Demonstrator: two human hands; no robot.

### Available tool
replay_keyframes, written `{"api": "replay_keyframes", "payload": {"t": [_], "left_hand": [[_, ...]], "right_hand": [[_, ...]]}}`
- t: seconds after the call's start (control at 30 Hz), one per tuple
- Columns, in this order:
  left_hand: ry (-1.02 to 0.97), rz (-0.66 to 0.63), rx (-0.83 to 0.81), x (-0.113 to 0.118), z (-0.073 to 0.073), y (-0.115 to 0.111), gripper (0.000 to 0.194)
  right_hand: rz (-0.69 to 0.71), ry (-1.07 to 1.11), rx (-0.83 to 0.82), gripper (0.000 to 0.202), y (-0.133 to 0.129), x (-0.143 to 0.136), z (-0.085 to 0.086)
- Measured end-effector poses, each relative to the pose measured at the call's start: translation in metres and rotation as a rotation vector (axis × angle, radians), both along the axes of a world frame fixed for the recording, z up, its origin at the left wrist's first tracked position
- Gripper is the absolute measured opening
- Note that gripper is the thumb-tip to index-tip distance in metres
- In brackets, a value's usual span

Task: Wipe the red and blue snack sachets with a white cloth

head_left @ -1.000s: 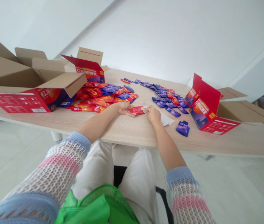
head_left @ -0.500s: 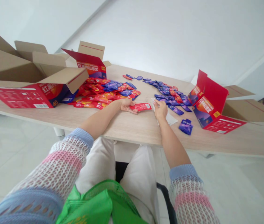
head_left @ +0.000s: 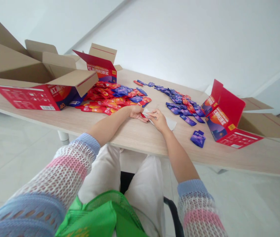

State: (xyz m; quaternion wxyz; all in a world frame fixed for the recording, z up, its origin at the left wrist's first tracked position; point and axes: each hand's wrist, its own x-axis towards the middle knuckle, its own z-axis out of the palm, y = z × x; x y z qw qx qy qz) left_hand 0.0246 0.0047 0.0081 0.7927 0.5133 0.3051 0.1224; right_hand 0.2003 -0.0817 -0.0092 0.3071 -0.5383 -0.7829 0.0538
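My left hand (head_left: pixel 135 112) rests on the wooden table (head_left: pixel 135 135) and grips a red sachet (head_left: pixel 142 115), of which only a sliver shows under the fingers. My right hand (head_left: pixel 157 119) is right beside it, fingers pinched on the edge of a white sheet (head_left: pixel 171 123) that lies partly over the sachet. A heap of red and purple sachets (head_left: pixel 107 97) lies just beyond my left hand. A spread of mostly purple sachets (head_left: pixel 179 103) lies beyond my right hand.
A large open red carton (head_left: pixel 31 95) with brown flaps stands at the left, a smaller open one (head_left: pixel 100 67) behind the heap. Another open red carton (head_left: pixel 225 117) is at the right, with two loose purple sachets (head_left: pixel 198 138) before it. A green mesh bag (head_left: pixel 100 214) lies on my lap.
My right hand moved back to the left hand and drew the white sheet's edge over the red sachet, which was in plain view half a second ago. The view shifted slightly.
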Motion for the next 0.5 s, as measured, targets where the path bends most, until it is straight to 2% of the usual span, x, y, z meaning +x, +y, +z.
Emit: {"api": "replay_keyframes", "payload": {"t": [0.13,0.3,0.5], "left_hand": [[-0.011,-0.040,0.006,-0.002,-0.002,0.003,0.024],[-0.067,-0.098,0.027,-0.007,-0.005,0.005,0.024],[-0.036,-0.075,0.146,-0.009,0.005,-0.005,0.028]], "right_hand": [[-0.138,-0.107,-0.080,0.034,0.000,0.009,0.005],[-0.324,-0.163,-0.094,0.035,0.000,0.017,0.007],[-0.430,-0.147,-0.150,0.036,0.002,0.026,0.007]]}}
